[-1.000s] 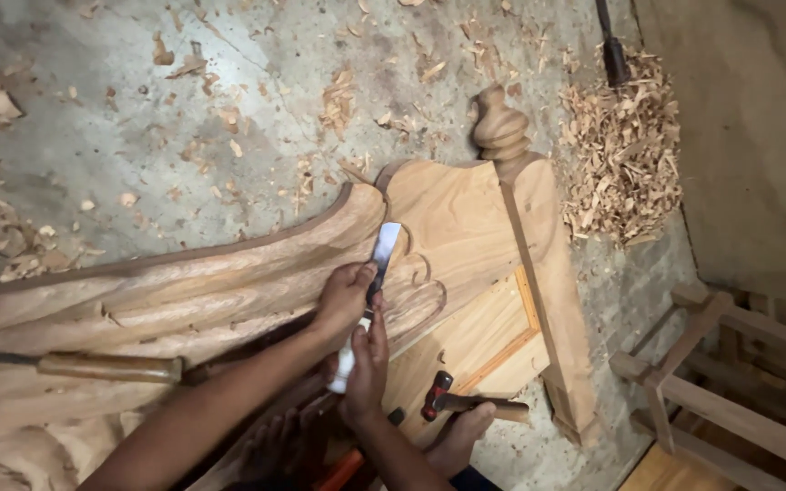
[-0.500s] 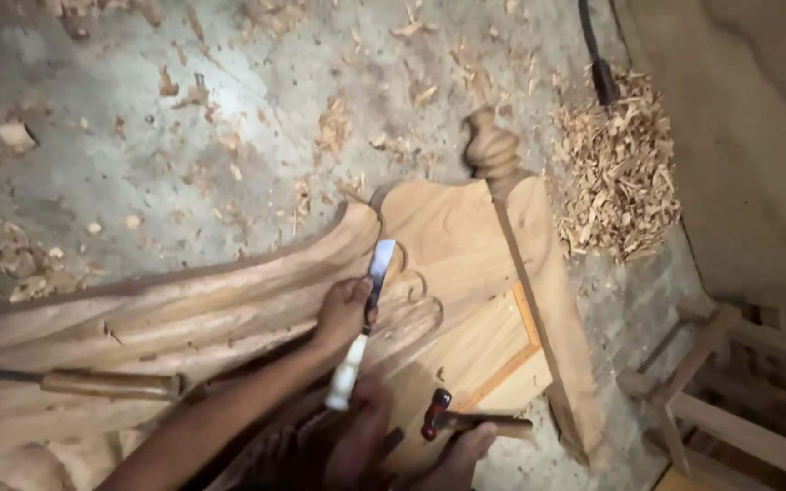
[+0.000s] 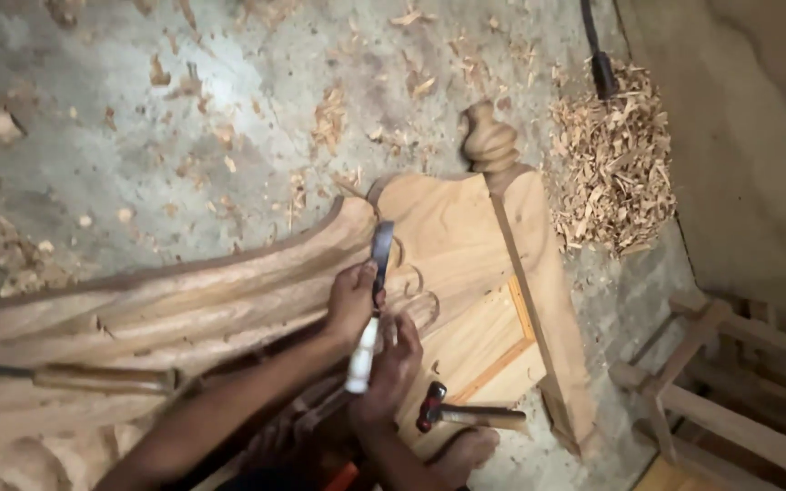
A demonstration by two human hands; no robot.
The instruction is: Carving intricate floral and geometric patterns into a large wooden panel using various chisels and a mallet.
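Observation:
A large carved wooden panel [image 3: 466,245] with a curved moulded top and a turned finial lies flat on the floor. My left hand [image 3: 353,300] grips the shaft of a chisel [image 3: 380,250] whose steel blade rests on the carved scrollwork. My right hand [image 3: 395,362] is wrapped around the chisel's white handle [image 3: 361,359] just below the left hand. Both hands sit close together over the carved curls in the panel.
A small hammer [image 3: 466,414] with a red head lies on the panel by my foot [image 3: 466,452]. Another wooden-handled tool [image 3: 102,379] rests at left. A heap of wood shavings [image 3: 613,164] sits at right, beside a wooden frame [image 3: 730,400]. Chips litter the concrete floor [image 3: 138,136].
My right hand has come back up onto the white handle after dropping lower half a second ago. The chisel stays on the scrollwork.

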